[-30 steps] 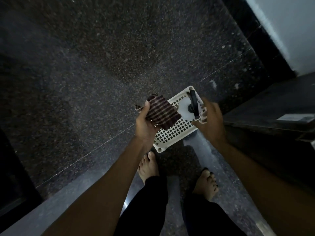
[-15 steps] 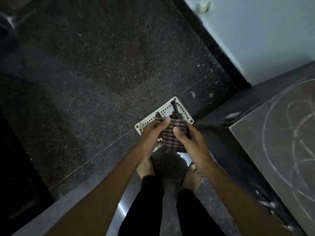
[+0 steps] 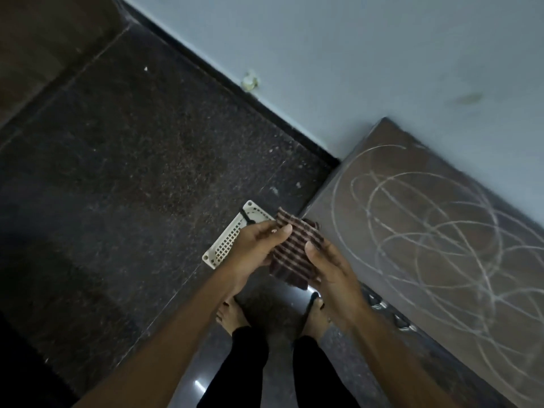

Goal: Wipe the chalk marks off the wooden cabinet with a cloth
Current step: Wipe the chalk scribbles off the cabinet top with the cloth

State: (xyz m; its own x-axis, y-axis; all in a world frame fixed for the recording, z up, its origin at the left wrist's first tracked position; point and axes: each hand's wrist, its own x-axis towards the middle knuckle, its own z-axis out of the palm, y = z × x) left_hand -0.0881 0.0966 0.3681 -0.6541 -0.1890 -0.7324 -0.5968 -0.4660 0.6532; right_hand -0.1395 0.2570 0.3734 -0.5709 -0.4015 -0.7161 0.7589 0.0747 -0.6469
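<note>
While both hands held the striped cloth (image 3: 294,248) up in front of the body, just left of the wooden cabinet (image 3: 418,313) and not touching it, the step in hand looked to be readying the cloth for a first pass. The left hand (image 3: 253,251) pinched its left edge with thumb over curled fingers, and the right hand (image 3: 332,272) gripped its right side, thumb on top and fingers beneath. To do this well, the cloth probably wanted folding into a flat pad and passing to the right hand, the nearer to the cabinet top. That hand could then press it flat and begin at the near left rim of the chalk marks (image 3: 441,245). Overlapping strokes with firm, even pressure would likely suit, turning to a clean face once chalk loaded the fabric, since dry chalk tends to smear. The marks looked unbroken, so no wiping seemed done. Counted, there was one cloth, one cabinet set against the pale wall (image 3: 353,54) at the right, and two hands. One white perforated plastic basket (image 3: 226,242) with a black handle (image 3: 245,216) sat on the speckled stone floor (image 3: 132,172) just beyond the left hand. Two bare feet, the left foot (image 3: 232,315) and right foot (image 3: 316,313), stood near. The chalk loops overlapped too much to count exactly; there were many.
</note>
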